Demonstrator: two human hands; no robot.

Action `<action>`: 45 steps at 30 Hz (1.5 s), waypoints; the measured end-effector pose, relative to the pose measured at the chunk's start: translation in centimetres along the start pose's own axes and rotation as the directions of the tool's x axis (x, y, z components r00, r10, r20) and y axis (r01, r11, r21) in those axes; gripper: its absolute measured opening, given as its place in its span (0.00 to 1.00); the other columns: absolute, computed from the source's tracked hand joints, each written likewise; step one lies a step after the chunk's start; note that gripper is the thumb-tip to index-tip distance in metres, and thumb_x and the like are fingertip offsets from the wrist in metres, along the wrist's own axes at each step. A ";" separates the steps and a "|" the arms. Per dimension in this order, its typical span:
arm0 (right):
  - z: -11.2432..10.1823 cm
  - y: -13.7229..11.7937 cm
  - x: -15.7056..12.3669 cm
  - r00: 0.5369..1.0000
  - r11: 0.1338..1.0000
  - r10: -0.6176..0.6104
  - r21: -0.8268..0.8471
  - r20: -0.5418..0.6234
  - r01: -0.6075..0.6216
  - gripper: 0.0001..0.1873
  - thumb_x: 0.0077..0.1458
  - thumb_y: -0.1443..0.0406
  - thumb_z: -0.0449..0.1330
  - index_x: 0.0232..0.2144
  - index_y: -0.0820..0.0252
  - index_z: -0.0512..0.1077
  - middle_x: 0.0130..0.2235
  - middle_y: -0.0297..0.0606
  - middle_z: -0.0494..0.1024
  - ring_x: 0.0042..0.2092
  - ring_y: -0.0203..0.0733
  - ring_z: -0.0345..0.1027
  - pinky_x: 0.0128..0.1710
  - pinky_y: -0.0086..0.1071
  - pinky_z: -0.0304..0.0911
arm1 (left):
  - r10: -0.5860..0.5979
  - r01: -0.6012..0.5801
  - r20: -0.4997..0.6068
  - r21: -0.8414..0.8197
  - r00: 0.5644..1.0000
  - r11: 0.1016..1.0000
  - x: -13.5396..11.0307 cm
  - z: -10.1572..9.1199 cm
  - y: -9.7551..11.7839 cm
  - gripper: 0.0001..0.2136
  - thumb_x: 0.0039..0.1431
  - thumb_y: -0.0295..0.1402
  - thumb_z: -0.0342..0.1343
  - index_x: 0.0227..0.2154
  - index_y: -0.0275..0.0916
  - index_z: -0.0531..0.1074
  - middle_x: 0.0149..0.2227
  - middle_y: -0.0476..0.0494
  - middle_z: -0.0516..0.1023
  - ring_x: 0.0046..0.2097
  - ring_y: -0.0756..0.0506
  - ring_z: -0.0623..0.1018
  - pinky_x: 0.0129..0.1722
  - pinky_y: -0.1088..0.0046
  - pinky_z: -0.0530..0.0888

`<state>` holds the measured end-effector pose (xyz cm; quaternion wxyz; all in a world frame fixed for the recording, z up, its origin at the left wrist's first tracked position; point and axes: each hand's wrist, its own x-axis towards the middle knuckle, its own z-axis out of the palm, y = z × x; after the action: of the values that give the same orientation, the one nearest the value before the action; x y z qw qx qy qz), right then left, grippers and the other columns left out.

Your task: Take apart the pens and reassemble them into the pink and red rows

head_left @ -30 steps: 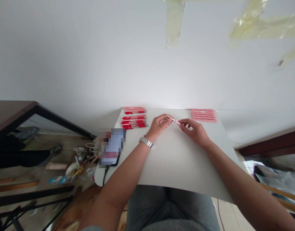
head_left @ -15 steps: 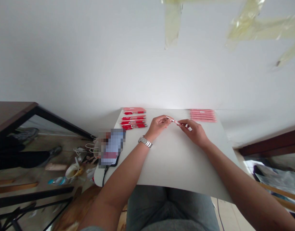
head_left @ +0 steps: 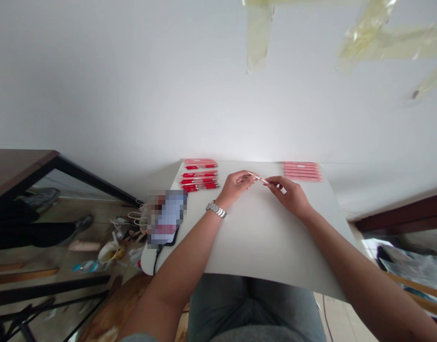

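Observation:
Both my hands hold a slim pink-and-white pen [head_left: 259, 178] above the far part of a white board [head_left: 264, 237]. My left hand [head_left: 236, 186], with a steel wristwatch [head_left: 216, 209] on its wrist, pinches the pen's nearer end in its fingertips. My right hand [head_left: 287, 194] grips the other end. To the left lie several red pens [head_left: 200, 175] in a neat row. Several pink pens [head_left: 302, 171] lie side by side at the far right, beyond my right hand.
A smartphone [head_left: 166, 219], blurred out, lies on the board's left side with a black cable [head_left: 156, 261]. Past the left edge, a mug [head_left: 107, 252] and a plastic bottle [head_left: 86, 266] stand low down. A person's dark-clad legs [head_left: 33, 233] show further left.
My hands and the pen stay almost where they were, with both hands still holding it. Only the whole view shifts very slightly.

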<state>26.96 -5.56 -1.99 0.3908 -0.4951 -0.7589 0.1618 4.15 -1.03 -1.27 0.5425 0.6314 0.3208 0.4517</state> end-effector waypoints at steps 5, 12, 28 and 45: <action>-0.1 0.0 0.1 1.000 1.000 0.004 0.018 0.003 -0.005 0.13 0.69 0.55 0.56 0.48 0.53 0.76 0.39 0.38 0.83 0.37 0.42 0.75 0.37 0.36 0.69 | 0.001 -0.001 0.014 0.013 1.000 1.000 0.1 -0.1 -0.1 0.19 0.62 0.49 0.63 0.43 0.36 0.81 0.37 0.41 0.81 0.34 0.50 0.74 0.35 0.73 0.72; -0.1 0.0 0.0 1.000 1.000 0.009 0.012 -0.017 -0.009 0.14 0.69 0.54 0.56 0.47 0.53 0.77 0.39 0.39 0.83 0.36 0.43 0.75 0.37 0.37 0.70 | -0.007 0.007 0.009 0.021 1.000 1.000 0.0 -0.1 -0.2 0.20 0.62 0.50 0.63 0.43 0.36 0.81 0.36 0.41 0.81 0.34 0.49 0.74 0.34 0.73 0.72; -0.2 -0.1 0.1 0.999 0.999 0.022 0.047 -0.038 -0.020 0.14 0.69 0.54 0.56 0.47 0.53 0.76 0.40 0.39 0.83 0.38 0.43 0.76 0.38 0.37 0.71 | -0.004 0.003 -0.052 -0.020 0.999 1.000 0.1 -0.2 -0.1 0.17 0.62 0.47 0.64 0.40 0.36 0.78 0.36 0.42 0.80 0.33 0.50 0.76 0.34 0.72 0.74; -0.5 0.1 0.1 0.996 0.994 0.077 0.081 -0.055 -0.072 0.14 0.68 0.55 0.57 0.49 0.52 0.76 0.44 0.40 0.84 0.40 0.45 0.77 0.41 0.39 0.72 | 0.297 -0.133 -0.212 0.562 0.931 0.816 0.2 -1.3 -1.2 0.06 0.64 0.26 0.55 0.41 0.41 0.75 0.43 0.43 0.78 0.41 0.46 0.77 0.45 0.67 0.74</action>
<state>27.39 -5.51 -1.77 0.4256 -0.5118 -0.7212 0.1917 3.11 -0.09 -2.40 0.2350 0.7175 0.4364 0.4895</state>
